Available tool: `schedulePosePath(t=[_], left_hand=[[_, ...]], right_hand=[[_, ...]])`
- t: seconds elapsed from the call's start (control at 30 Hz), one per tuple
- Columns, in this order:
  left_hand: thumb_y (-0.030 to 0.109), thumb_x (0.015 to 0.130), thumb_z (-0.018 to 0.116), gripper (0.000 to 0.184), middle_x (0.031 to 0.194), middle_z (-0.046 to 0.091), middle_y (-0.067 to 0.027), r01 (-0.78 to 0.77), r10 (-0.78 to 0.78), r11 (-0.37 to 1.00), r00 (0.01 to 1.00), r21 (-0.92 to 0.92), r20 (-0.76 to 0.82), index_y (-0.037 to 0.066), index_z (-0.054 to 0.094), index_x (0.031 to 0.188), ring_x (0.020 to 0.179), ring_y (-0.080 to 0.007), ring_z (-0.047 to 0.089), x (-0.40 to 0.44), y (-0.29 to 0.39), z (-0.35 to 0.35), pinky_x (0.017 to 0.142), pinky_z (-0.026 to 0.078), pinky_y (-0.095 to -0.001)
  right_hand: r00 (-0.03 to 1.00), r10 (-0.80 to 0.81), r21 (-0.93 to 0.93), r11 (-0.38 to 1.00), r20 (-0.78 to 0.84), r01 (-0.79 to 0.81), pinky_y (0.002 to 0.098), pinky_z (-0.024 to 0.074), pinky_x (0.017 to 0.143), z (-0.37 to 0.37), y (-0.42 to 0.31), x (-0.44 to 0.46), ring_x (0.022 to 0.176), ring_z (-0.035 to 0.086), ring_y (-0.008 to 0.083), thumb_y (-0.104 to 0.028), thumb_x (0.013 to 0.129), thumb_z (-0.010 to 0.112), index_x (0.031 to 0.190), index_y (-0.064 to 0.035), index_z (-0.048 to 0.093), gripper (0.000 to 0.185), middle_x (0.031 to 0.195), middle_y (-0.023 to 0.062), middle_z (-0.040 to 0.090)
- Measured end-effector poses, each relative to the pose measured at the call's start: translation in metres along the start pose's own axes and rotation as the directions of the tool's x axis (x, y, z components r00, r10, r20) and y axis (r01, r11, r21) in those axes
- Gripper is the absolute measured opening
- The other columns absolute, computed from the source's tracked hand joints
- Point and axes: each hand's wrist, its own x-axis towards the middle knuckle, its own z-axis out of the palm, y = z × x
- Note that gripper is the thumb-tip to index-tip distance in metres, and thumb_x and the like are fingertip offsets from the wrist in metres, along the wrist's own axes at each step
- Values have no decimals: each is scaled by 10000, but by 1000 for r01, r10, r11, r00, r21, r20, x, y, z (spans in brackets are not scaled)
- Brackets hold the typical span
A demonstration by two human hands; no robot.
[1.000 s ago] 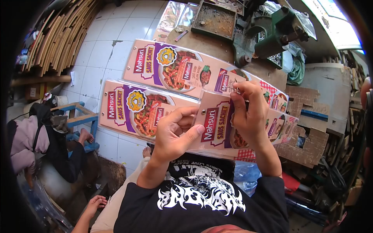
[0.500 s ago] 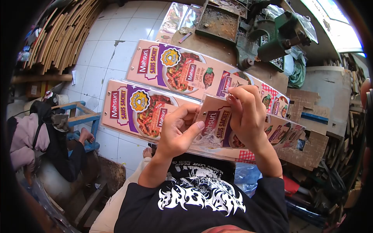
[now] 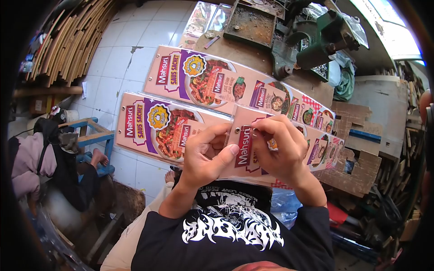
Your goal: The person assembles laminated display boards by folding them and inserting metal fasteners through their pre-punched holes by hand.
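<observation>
My left hand [image 3: 205,153] grips the near end of a pink printed sign card [image 3: 244,160] marked "Mahsuri", thumb on its edge and fingers behind it. Over the card's face, my right hand [image 3: 280,144] is closed in a pinch near the eyelet end. A small dark sliver shows by those fingertips, too small to name. Two stacks of matching cards lie to the left and behind: a nearer stack [image 3: 151,133] and a farther stack [image 3: 169,77], with metal eyelets at their ends. Part of the held card is hidden by my right hand.
A green press machine [image 3: 323,43] stands at the back right beside a rusty metal tray [image 3: 251,27]. Cut cardboard [image 3: 350,167] lies to the right. Wood strips [image 3: 74,43] are stacked far left. Another person's bare foot [image 3: 99,158] rests near a blue stool [image 3: 106,135].
My right hand has moved left and slightly down, from the card's upper edge onto its face. The held card shows its lettering more plainly. My left hand has barely moved.
</observation>
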Motion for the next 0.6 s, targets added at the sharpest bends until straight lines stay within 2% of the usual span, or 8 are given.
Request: schedulePosePath(t=[0.17, 0.27, 0.37, 0.43, 0.6], left_hand=[[-22, 889, 618, 401, 1043, 693, -179, -28, 29, 998, 1000, 47, -4, -114, 524, 1267, 952, -169, 673, -2, 1, 0, 842, 531, -280], [-24, 885, 628, 423, 1049, 692, -179, -66, 66, 997, 998, 36, -3, -115, 517, 1283, 951, -170, 674, -2, 0, 2, 841, 532, -280], [-26, 882, 636, 442, 1048, 692, -181, -51, 52, 998, 999, 32, -10, -116, 511, 1297, 947, -172, 675, -3, 1, 2, 842, 531, -280], [-27, 881, 639, 448, 1048, 692, -183, -63, 63, 997, 998, 40, -13, -117, 510, 1300, 946, -173, 675, -4, 0, 3, 842, 530, -279], [-31, 877, 641, 454, 1048, 691, -187, -104, 103, 991, 995, 85, 6, -121, 508, 1301, 947, -176, 676, -5, 0, 0, 840, 527, -276]], right_hand=[[999, -45, -53, 998, 5, 45, 357, 510, 586, 1, -1, 0, 671, 629, 273, 31, 757, 724, 967, 14, 618, 236, 828, 135, 625], [989, -146, -103, 983, 35, 149, 359, 511, 587, -2, -2, 4, 676, 623, 269, 35, 751, 723, 973, 26, 611, 248, 820, 129, 610], [978, -196, -150, 967, 65, 204, 363, 512, 600, -4, -4, 5, 694, 611, 268, 37, 718, 715, 976, 42, 604, 281, 823, 123, 585], [951, -282, -191, 934, 129, 303, 361, 501, 598, -7, -4, 8, 692, 592, 265, 24, 673, 694, 988, 57, 599, 331, 837, 127, 569], [933, -324, -242, 903, 158, 355, 341, 473, 574, -7, -3, 6, 668, 559, 241, -26, 639, 653, 989, 74, 602, 367, 832, 121, 546]])
